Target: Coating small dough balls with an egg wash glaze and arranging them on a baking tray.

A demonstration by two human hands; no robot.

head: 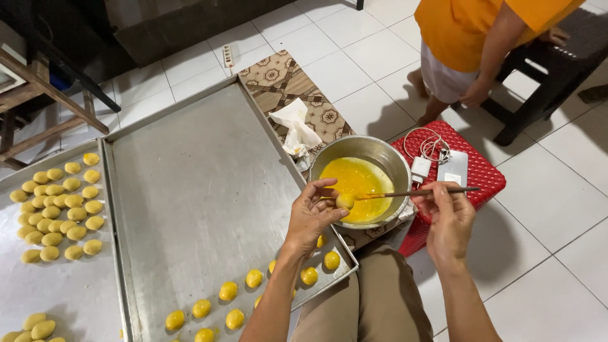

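Glazed dough balls sit in rows at the near edge of the big metal tray, shiny side up, apart so they don't stick. Just beyond, the left hand pinches one small dough ball in its fingers, held over the steel bowl of beaten egg so drips fall back in. The right hand grips a thin brush, tip at the ball. Left, unglazed pieces wait on another tray. Farther right, a red stool carries a phone and charger.
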